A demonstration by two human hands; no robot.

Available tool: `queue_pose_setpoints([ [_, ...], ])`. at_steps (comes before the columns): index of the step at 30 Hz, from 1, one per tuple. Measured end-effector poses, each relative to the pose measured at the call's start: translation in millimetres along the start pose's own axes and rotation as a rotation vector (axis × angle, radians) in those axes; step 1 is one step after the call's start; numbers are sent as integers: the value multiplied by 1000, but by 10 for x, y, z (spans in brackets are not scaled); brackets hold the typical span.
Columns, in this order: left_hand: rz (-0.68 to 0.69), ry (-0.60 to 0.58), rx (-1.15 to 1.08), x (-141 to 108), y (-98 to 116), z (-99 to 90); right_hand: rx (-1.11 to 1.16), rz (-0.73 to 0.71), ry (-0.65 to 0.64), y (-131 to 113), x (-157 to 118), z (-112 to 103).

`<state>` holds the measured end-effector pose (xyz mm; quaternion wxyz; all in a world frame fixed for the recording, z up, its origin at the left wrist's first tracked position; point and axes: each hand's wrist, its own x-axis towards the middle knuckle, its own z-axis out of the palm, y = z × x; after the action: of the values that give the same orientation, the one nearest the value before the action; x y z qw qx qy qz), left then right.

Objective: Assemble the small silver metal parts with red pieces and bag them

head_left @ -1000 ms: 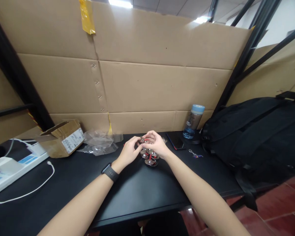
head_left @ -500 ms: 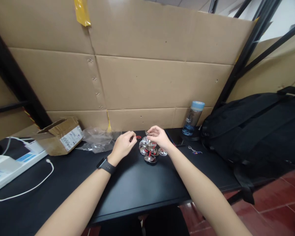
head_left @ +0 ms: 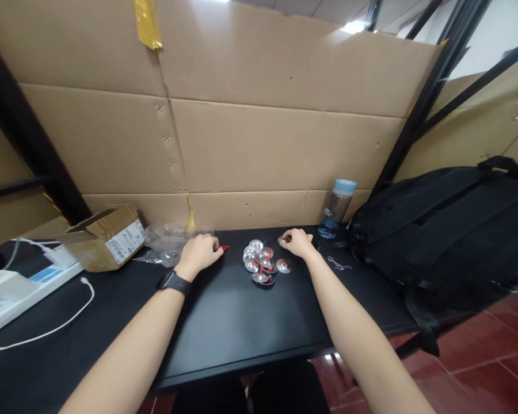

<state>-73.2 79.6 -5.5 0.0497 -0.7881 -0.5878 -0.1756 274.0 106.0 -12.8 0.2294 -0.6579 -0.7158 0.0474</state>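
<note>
A pile of silver finger cymbals (head_left: 259, 264) with red straps lies on the black table in front of me. One single cymbal (head_left: 284, 265) sits at the pile's right edge. To the left, my left hand (head_left: 200, 252) is closed low over the table, and a small red loop of cord (head_left: 225, 248) sticks out at its fingertips. Beyond the pile on the right, my right hand (head_left: 299, 243) pinches another silver cymbal (head_left: 282, 240) by its edge, close to the table top. My palm and fingers hide part of both held things.
A clear plastic bag (head_left: 164, 244) and an open cardboard box (head_left: 107, 238) stand left, by a white power strip (head_left: 34, 293). Right are a phone partly behind my hand, a water bottle (head_left: 335, 210), a keychain (head_left: 339, 263) and a black backpack (head_left: 449, 224). Cardboard (head_left: 250, 144) walls the back.
My hands have moved apart. The left went left and down with the red cord. The right moved right, away from above the pile, with a cymbal in its fingers.
</note>
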Motion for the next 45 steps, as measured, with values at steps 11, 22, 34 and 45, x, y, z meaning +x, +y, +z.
queue_pose_setpoints([
  [11, 97, 90, -158, -7, 95, 20, 225, -357, -169, -329, -104, 15],
  [22, 296, 76, -705, -121, 603, -36, 870, -359, -7, -842, -304, 71],
  [34, 272, 122, -635, -133, 626, -86, 835, -511, -164, -960, -437, 144],
  [45, 114, 147, -179, -53, 312, -98, 279, -292, 63, -577, -205, 53],
])
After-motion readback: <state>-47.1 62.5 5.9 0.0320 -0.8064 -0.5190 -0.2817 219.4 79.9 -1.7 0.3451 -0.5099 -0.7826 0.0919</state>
